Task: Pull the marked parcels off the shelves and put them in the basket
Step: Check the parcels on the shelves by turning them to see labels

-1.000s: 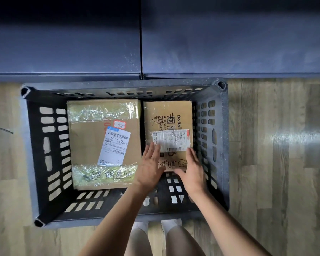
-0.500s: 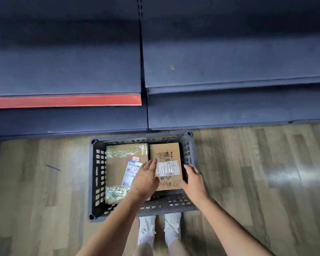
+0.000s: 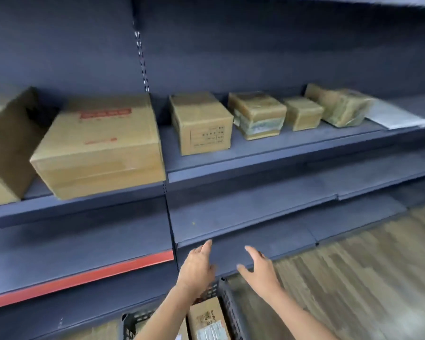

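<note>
reaching up with nothing in either hand, i could easily go wrong here: the picture is blurred and i can't make out any mark on the parcels, so i might grab an unmarked one. the big box (image 3: 101, 146) at nine o'clock hangs a little over the shelf (image 3: 268, 153) lip; one-handed it would probably tip. my left hand (image 3: 196, 268) at six o'clock has straight fingers holding nothing, and my right hand (image 3: 260, 271) just beside it is spread and holding nothing too. the mid-size box (image 3: 201, 123) sits at twelve o'clock, then the taped parcel (image 3: 257, 115), the small box (image 3: 303, 114) touching it, and the wrapped bundle (image 3: 339, 104) at two o'clock, packed close enough that pulling one may drag its neighbour off.

the basket (image 3: 227, 303) is on the floor at six o'clock, under my wrists. a labelled parcel (image 3: 206, 320) lies in it against its right wall; another seems to lie left of my arm, mostly hidden.
</note>
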{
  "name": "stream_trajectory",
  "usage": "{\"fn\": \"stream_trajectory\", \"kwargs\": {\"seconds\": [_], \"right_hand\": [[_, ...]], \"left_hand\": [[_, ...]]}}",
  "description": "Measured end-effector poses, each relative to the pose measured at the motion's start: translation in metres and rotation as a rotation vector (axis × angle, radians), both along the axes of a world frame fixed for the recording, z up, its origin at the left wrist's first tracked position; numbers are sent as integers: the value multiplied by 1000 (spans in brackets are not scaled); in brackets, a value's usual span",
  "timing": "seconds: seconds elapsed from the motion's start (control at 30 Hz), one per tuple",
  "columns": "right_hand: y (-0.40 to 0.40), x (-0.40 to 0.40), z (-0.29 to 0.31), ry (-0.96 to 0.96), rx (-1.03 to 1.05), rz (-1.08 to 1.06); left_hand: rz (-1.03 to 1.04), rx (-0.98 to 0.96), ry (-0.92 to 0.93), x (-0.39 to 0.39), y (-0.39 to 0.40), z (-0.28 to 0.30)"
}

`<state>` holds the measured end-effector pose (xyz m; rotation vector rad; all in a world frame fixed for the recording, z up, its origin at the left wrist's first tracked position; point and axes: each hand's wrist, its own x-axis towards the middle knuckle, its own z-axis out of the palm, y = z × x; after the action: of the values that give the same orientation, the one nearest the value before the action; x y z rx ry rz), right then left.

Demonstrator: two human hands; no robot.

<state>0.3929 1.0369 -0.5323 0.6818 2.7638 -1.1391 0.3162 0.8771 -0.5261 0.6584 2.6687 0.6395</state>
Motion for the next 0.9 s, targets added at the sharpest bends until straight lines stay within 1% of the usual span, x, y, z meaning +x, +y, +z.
{"fn": "stream_trajectory", "kwargs": {"seconds": [0.1, 0.27, 0.4, 0.53, 0.63, 0.73, 0.9], "right_hand": [[30, 14, 48, 86, 68, -61], [94, 45, 118, 233, 134, -123], [151, 80, 172, 353, 190, -173], [206, 116, 213, 420, 276, -191], [236, 140, 230, 446, 284, -209], [260, 159, 232, 454, 270, -224], [279, 176, 216, 427, 227, -216]], "left_hand": [[-71, 40, 93, 1, 27, 49], [-137, 103, 240, 12, 77, 114], [-159, 151, 353, 31, 132, 162], [-186, 218, 404, 63, 190, 195], [-194, 248, 433, 88, 224, 208], [-190, 272, 434, 105, 249, 210], [-188, 198, 400, 116, 264, 203]]}}
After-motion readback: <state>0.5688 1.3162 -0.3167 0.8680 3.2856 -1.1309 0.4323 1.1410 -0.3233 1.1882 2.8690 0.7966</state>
